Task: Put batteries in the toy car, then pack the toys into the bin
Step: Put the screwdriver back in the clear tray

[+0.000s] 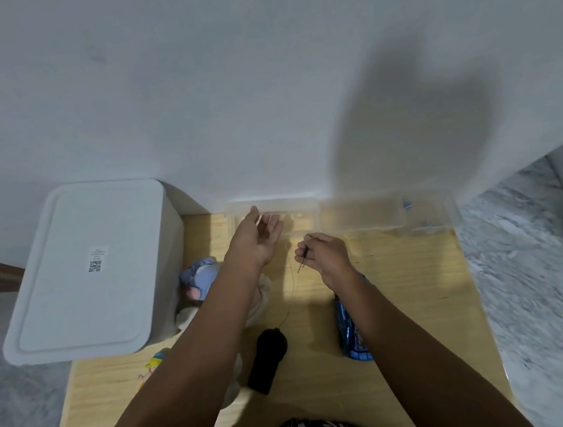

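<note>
Head view: right hand pinching perhaps a screwdriver, near table back edge.

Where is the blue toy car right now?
In the head view, the blue toy car lies on the wooden table, right of centre, partly under the right forearm and right of the black remote.

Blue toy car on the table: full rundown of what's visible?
The glossy blue toy car with dark window-like panels looks like plastic. It lies lengthwise on the light wooden table, near-right of centre, partly hidden under the right forearm. Wheels and battery hatch cannot be seen. Whether the forearm touches it cannot be told.
</note>
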